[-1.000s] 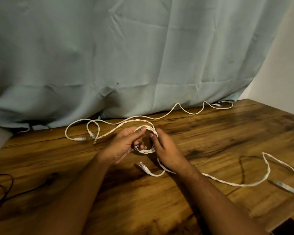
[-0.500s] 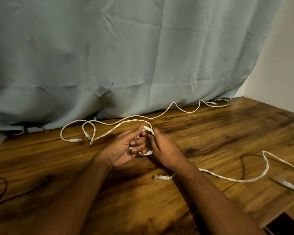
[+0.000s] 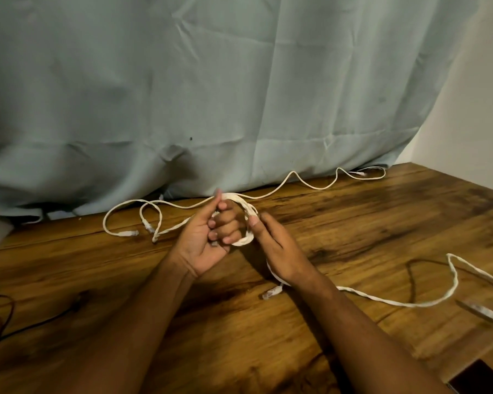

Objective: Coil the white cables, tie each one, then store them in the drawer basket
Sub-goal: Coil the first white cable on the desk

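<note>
A small coil of white cable [image 3: 246, 214] is wound around the curled fingers of my left hand [image 3: 208, 237], which holds it just above the wooden table [image 3: 353, 228]. My right hand [image 3: 276, 245] pinches the coil's right side with thumb and fingers. The cable's free plug end [image 3: 271, 292] lies under my right wrist, and its long tail [image 3: 410, 302] trails off to the right edge. More white cable [image 3: 296, 177] lies loose along the curtain, with plugs [image 3: 127, 233] at the left.
A pale green curtain [image 3: 211, 95] hangs along the table's far edge. A thin black cable [image 3: 1, 317] lies at the left. A dark opening [image 3: 478, 376] shows at the bottom right corner. A white wall [image 3: 467, 109] stands at the right.
The coil has been turned around my left fingers, and my left hand has rotated palm-up. The plug end has slid right, from in front of my hands to under my right wrist.
</note>
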{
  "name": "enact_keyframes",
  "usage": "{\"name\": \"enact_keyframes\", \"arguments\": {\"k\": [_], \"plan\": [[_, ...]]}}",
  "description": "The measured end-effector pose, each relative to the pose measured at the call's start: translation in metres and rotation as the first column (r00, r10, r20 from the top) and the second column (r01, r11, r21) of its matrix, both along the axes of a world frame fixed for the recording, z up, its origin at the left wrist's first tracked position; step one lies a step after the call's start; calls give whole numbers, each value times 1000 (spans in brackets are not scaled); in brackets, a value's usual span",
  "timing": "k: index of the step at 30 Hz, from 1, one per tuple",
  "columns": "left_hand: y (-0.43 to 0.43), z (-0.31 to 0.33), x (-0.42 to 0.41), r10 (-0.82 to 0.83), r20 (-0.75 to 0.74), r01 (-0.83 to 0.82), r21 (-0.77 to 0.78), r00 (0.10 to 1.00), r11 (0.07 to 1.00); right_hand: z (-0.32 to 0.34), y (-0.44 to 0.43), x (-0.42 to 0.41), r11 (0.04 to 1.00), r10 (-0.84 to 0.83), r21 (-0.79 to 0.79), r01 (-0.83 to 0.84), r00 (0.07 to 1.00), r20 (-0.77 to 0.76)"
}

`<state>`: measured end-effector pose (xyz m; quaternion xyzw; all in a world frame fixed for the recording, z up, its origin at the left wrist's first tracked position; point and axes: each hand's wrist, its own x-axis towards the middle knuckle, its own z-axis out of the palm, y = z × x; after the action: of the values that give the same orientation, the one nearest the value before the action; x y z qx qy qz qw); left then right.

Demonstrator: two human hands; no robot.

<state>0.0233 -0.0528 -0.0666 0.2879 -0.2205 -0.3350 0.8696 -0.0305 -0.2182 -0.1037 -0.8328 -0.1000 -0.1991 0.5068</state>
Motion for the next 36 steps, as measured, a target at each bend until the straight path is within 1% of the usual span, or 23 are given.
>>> {"name": "enact_keyframes", "arguments": {"k": [2, 3, 5, 8, 11, 14, 18, 20, 22, 25, 27, 30, 31, 33, 35, 36], "plan": [[7, 3, 6, 54, -40, -56, -64, 998, 996, -1, -1, 0, 1000, -23, -13, 23, 1000, 13], [10, 4, 7, 71, -57, -76, -82, 996, 994, -2, -2, 0, 998, -48, -49, 49, 999, 18], [13, 6, 9, 85, -87, -94, -100, 993, 991, -4, -2, 4, 977, -111, -177, 116, 993, 38], [11, 6, 10, 133, -120, -147, -115, 984, 983, 1, 0, 4, 913, -156, -369, 171, 985, 71], [14, 4, 18, 229, -153, -250, -131, 961, 959, 10, -5, -2, 813, -214, -554, 179, 977, 2], [21, 4, 26, 288, -162, -311, -145, 944, 939, 14, -13, -7, 743, -277, -644, 180, 960, -51], [20, 6, 22, 375, -159, -390, -73, 913, 918, 16, -9, -8, 615, -304, -770, 171, 952, -32], [16, 9, 18, 430, -155, -439, -27, 889, 898, 17, -3, -9, 559, -276, -815, 154, 961, -7], [15, 12, 18, 480, -144, -482, 20, 866, 876, 17, 4, -12, 522, -223, -842, 134, 975, 17], [14, 13, 20, 502, -76, -499, 56, 861, 865, 18, 15, -18, 455, -92, -878, 150, 988, 122], [13, 9, 22, 512, 42, -513, 116, 858, 850, 17, 20, -20, 433, 6, -882, 185, 978, 208], [8, 4, 21, 498, 252, -552, 238, 830, 799, 17, 21, -22, 430, 112, -879, 204, 955, 276], [7, 3, 18, 479, 302, -556, 273, 824, 785, 17, 20, -23, 438, 134, -872, 221, 942, 306], [4, 3, 11, 426, 376, -552, 350, 823, 757, 19, 17, -24, 505, 154, -819, 272, 906, 395], [3, 2, 3, 366, 456, -560, 429, 812, 708, 21, 12, -23, 573, 141, -738, 356, 844, 517], [2, 1, 1, 342, 513, -587, 457, 788, 668, 22, 9, -20, 588, 128, -698, 410, 804, 580]]}}
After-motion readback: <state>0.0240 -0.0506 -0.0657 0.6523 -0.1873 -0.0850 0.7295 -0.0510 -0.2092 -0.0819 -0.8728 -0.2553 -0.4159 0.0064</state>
